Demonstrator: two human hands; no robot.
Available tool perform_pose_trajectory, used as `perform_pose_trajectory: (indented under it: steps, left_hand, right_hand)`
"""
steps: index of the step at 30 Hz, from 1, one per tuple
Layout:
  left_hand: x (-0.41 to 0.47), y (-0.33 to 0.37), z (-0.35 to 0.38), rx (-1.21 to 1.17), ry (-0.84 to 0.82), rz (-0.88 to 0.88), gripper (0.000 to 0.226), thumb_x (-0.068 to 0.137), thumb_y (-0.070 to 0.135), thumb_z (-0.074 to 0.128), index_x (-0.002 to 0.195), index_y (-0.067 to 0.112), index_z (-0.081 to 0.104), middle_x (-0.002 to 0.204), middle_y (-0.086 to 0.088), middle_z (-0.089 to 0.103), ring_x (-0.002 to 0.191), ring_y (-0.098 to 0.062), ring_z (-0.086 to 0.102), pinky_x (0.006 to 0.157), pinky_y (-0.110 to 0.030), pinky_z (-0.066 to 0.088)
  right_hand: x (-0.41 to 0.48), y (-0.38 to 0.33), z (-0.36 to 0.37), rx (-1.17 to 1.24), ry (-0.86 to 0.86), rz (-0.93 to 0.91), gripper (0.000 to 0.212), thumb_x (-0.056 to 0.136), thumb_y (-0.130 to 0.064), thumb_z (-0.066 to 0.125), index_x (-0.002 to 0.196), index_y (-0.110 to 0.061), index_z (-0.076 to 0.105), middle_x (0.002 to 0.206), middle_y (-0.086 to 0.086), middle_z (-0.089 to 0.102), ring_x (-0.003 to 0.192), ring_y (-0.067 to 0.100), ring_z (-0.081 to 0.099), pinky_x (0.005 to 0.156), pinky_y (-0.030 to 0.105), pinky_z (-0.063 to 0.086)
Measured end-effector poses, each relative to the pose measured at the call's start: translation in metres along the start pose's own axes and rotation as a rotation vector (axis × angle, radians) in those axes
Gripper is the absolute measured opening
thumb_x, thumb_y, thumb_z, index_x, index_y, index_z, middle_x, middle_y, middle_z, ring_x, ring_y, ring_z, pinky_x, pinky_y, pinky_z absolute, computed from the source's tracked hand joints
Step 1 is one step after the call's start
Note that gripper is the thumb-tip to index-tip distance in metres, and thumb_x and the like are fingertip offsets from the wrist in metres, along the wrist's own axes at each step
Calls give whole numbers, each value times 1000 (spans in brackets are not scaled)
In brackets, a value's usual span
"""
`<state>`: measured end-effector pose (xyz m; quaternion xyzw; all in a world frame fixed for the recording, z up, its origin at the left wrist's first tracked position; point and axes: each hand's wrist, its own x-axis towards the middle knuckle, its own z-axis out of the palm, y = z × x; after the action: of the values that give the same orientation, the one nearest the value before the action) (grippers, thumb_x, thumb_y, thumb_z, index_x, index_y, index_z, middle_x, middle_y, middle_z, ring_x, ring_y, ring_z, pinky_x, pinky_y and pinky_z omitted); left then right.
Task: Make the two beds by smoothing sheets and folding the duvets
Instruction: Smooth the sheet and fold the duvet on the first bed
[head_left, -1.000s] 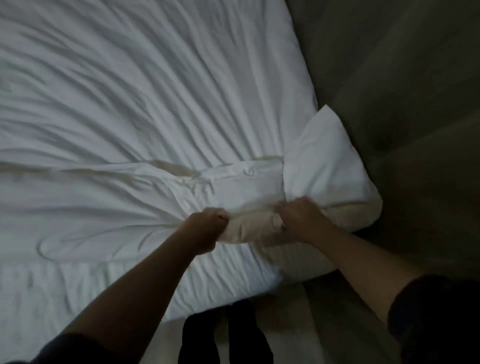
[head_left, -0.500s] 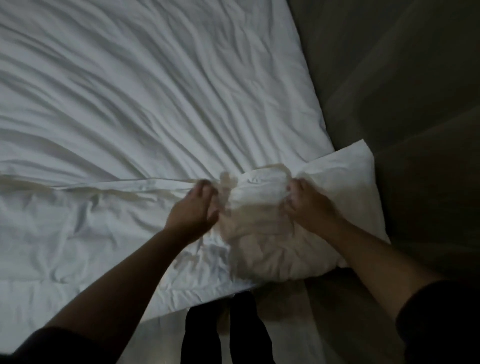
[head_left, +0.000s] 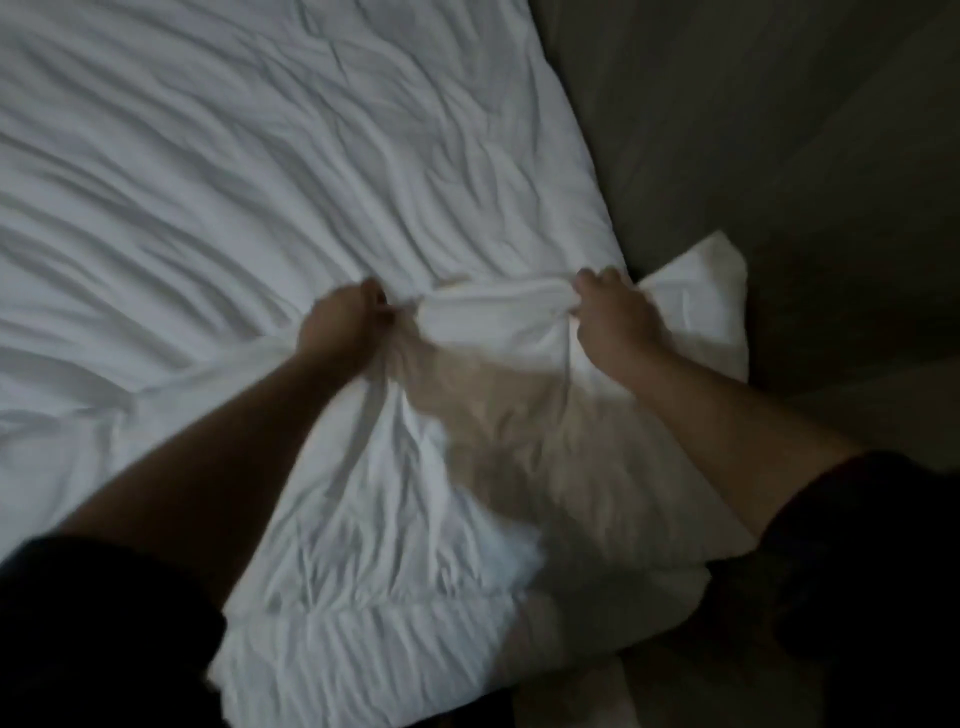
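A white duvet (head_left: 509, 467) lies bunched over the near right corner of a bed covered by a wrinkled white sheet (head_left: 234, 171). My left hand (head_left: 343, 327) grips a fold of the duvet at its far edge. My right hand (head_left: 613, 317) grips the same fold a short way to the right. Between the hands the fabric forms a thick roll. One duvet corner (head_left: 706, 291) sticks out past the bed's right edge. The room is dim and the frame is blurred.
Dark floor (head_left: 779, 130) runs along the right of the bed. The near bed edge (head_left: 363, 649) is close to my body. Dark sleeves cover both upper arms at the bottom corners.
Both hands have carried the gripped duvet fold away from me, further onto the bed. More duvet now lies spread over the near corner. My legs are no longer visible below.
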<state>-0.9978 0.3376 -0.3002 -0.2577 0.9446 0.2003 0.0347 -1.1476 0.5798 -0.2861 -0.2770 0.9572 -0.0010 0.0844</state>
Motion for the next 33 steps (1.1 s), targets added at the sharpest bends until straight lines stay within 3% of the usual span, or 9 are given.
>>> perform_pose_trajectory:
  steps: [5,8,10,15,18,21,25,28,33]
  left_hand:
    - [93,-3,-40,-239,317,81,33,93,19,49,120,1,55,120,-24,55,110,-40,53,90,-38,40]
    - [95,-9,18,-183,41,100,71,96,37,44,150,-1,19,155,-28,15,140,-43,25,110,-50,26]
    - [79,-13,68,102,-104,41,79,95,56,31,154,11,3,161,-16,-4,147,-37,5,113,-61,9]
    - [60,-29,124,321,-92,69,77,95,62,17,154,19,-10,160,-8,-17,147,-32,-14,114,-60,-7]
    - [62,-27,116,357,-29,90,71,95,57,20,154,18,6,162,-9,0,146,-33,10,114,-57,12]
    - [74,-24,86,273,60,26,58,97,36,33,150,18,18,159,-7,14,130,-35,40,98,-52,37]
    - [114,-24,55,217,-58,-154,69,97,17,46,154,19,6,149,-14,28,120,-38,52,89,-47,45]
    - [122,-24,60,311,-100,-153,40,96,21,48,135,13,43,122,-13,51,112,-35,57,89,-42,46]
    - [155,-32,33,67,261,-125,26,97,27,49,101,4,61,102,-17,53,94,-42,60,78,-44,48]
  right_hand:
    - [101,-11,-32,78,263,62,22,96,-11,52,118,-10,50,126,17,47,105,42,56,81,47,47]
    - [108,-4,13,226,79,91,54,96,-29,55,144,-21,33,157,13,14,134,37,37,102,46,39]
    - [90,0,60,123,-109,20,70,96,-52,43,154,-32,10,163,3,-11,148,33,6,116,51,14]
    - [79,7,128,-17,-162,-48,70,94,-67,19,154,-37,-3,163,-2,-15,148,32,-12,117,57,-9]
    - [83,7,127,-36,-117,-69,67,96,-64,24,154,-36,5,164,0,-5,149,33,0,118,55,2]
    - [94,14,106,46,23,-67,58,100,-42,38,153,-28,18,162,7,9,143,32,24,110,49,32]
    - [134,20,75,14,-67,9,71,98,-12,42,155,-23,0,161,11,4,145,30,22,105,44,40]
    - [144,19,72,-97,-129,-3,40,99,-19,43,139,-14,39,134,13,43,119,32,51,96,42,46]
    - [167,14,56,11,215,44,15,96,-12,51,111,-12,53,118,11,51,104,30,56,81,38,47]
